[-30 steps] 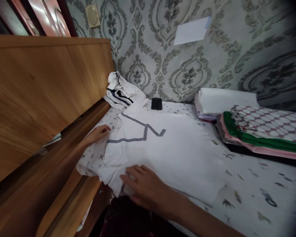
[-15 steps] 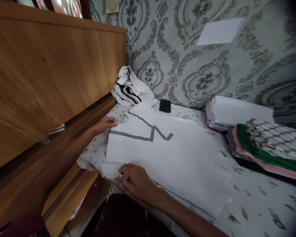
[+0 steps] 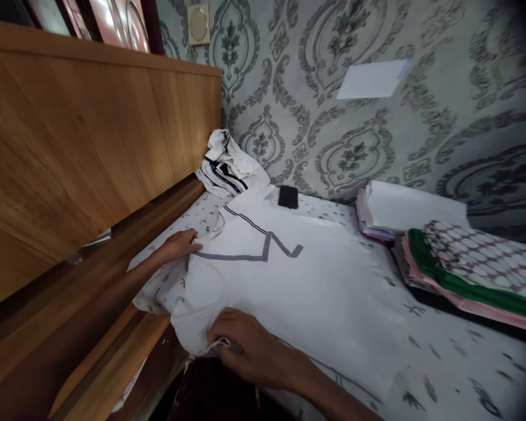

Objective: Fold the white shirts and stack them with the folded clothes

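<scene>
A white T-shirt (image 3: 315, 298) with dark striped lines across its chest lies spread on the patterned sheet, its neck opening toward the left. My left hand (image 3: 182, 243) pinches the shirt at the shoulder beside the neckline. Close to the near edge, my right hand (image 3: 241, 342) is closed on the sleeve, whose hem shows between thumb and fingers. Part of the sleeve hangs past the bed's near edge.
A pile of white clothes (image 3: 225, 169) sits in the far corner by the wooden headboard (image 3: 105, 134). Beyond the shirt lies a small black object (image 3: 288, 197). Folded white cloth (image 3: 414, 204) and a coloured stack with a green layer (image 3: 438, 263) stand at right.
Both hands keep hold of the shirt. The sleeve has been pulled toward me and spread out more, and the left hand has drawn the shoulder slightly left. The view has tilted up a little.
</scene>
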A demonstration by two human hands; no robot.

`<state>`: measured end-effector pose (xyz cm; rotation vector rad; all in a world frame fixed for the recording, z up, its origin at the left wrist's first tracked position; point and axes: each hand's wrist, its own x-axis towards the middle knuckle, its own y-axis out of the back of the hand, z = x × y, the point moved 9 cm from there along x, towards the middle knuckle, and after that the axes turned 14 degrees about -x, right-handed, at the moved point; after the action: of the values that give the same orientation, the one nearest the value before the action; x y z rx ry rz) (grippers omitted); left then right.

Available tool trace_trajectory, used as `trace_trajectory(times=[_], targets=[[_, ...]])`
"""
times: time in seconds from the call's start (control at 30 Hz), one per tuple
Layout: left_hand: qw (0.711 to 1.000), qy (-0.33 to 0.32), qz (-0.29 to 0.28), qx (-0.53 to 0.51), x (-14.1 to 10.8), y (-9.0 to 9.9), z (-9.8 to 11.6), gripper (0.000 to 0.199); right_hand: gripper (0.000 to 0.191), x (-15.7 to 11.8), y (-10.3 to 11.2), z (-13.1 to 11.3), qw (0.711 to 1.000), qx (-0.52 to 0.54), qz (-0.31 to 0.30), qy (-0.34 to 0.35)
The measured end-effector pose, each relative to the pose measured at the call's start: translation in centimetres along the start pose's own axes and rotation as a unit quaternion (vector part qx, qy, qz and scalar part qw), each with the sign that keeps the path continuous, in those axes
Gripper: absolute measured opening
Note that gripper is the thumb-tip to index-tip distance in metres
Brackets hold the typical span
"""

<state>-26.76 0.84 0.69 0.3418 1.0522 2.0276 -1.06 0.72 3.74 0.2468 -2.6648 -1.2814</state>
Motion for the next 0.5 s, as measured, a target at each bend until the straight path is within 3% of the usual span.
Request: trace_trajectory(times=[0.1, 0.23, 0.4, 0.5], targets=[[1.0, 0.01, -0.014, -0.013, 0.6, -0.2, -0.3, 0.017, 0.022, 0.1, -0.9, -1.0, 0.997, -0.061, -0.032, 0.047], [0.999, 0.007, -0.01, -0.037, 3.2, 0.8, 0.2, 0.016, 0.024, -0.1, -1.0, -0.9, 0.997, -0.04, -0.017, 0.066], [0.998, 0.012, 0.021, -0.066, 9.0, 1.6, 2.6, 0.021, 0.02, 0.3, 0.4, -1.3, 0.992, 0.022, 0.066, 0.108], [0.998, 0.015, 0.044, -0.053, 12.5, 1.0, 4.2, 0.023, 0.026, 0.6, 1.9, -0.4, 0.986, 0.005, 0.149, 0.08]])
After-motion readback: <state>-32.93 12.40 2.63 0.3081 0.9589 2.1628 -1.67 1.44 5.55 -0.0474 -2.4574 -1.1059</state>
